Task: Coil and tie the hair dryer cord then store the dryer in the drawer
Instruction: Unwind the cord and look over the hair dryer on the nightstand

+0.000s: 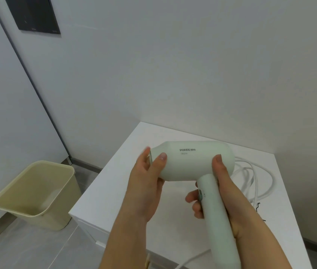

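A pale green hair dryer (192, 162) is held in the air over the white cabinet top (118, 181), nozzle pointing left. My right hand (223, 193) grips its handle, thumb up on the body's rear. My left hand (148, 183) holds the nozzle end, thumb on the barrel's side. Its white cord (254, 177) lies in loose loops on the cabinet top behind my right hand. Another stretch of the cord (194, 258) runs off the bottom edge. A drawer front (89, 228) shows below the cabinet's left edge, closed.
A beige waste bin (35, 193) stands on the grey tiled floor left of the cabinet. White walls meet in the corner behind the cabinet. A dark panel (33, 14) hangs high on the left. A small black tie (258, 206) lies by my right wrist.
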